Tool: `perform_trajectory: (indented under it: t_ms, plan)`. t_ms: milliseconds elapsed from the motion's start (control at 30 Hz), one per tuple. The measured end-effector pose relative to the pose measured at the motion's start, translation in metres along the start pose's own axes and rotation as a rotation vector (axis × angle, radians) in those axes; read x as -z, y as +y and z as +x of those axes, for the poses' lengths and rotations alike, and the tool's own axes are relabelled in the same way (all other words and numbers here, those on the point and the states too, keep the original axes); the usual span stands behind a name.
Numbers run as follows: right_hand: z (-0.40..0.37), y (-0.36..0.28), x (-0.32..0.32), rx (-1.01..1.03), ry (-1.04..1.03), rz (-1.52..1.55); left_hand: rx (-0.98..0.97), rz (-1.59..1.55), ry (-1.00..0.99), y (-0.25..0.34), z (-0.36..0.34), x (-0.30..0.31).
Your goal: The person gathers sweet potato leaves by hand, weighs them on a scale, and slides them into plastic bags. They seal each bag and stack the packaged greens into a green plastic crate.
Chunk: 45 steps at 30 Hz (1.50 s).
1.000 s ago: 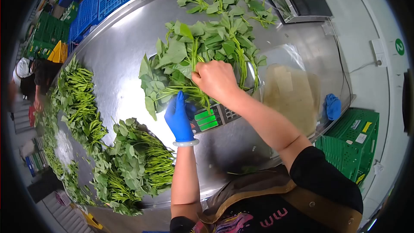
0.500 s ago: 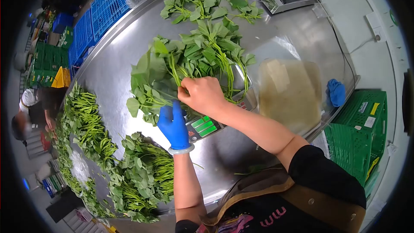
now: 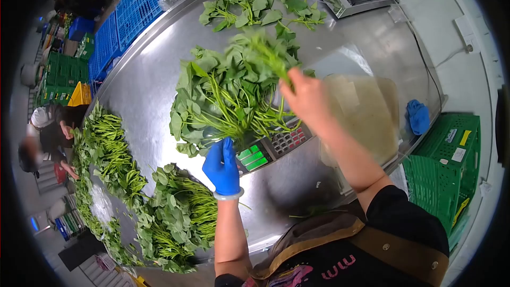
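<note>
One bunch of leafy greens (image 3: 268,56) is up at 12 o'clock from mid-view, kinda blurry, with the bare right hand (image 3: 307,95) at 2 closed around its stems. Big leafy pile (image 3: 204,93) is at 11, on the digital scale (image 3: 289,141). Blue-gloved left hand (image 3: 222,169) is at 7 by the stem ends, fingers upright; can't tell if it's pinching any. More bundles (image 3: 172,218) on the steel counter (image 3: 143,82) farther out at 7.

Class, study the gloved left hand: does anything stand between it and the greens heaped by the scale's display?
Nothing visible does. The left hand has its fingertips at the heaped greens' near edge; the display lies beside them. The right hand holds a blurred bunch farther off.
</note>
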State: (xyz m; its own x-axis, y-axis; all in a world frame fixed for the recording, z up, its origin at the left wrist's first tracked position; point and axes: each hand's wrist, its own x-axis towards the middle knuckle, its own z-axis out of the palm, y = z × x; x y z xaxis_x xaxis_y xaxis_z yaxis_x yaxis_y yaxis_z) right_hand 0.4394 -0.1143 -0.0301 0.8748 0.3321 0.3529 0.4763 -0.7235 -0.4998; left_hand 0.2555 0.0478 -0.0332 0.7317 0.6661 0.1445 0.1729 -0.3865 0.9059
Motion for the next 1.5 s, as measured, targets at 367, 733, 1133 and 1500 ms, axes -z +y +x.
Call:
perform_trajectory:
  t_ms: [367,733,1133,1500]
  plan:
    - [0.185,0.015,0.064,-0.244,-0.193,-0.402,0.148,0.023,-0.118,-0.015,-0.059,0.021]
    - [-0.052,0.083,0.008,-0.291,-0.555,-0.035,0.139,0.018,-0.384,-0.046,-0.120,0.018]
    - [0.005,-0.033,0.022,-0.225,-0.231,0.191,0.160,0.060,-0.339,-0.061,-0.171,0.053]
    - [-0.135,-0.164,-0.064,0.468,-0.635,0.528,-0.191,0.716,-0.112,-0.102,-0.150,0.161]
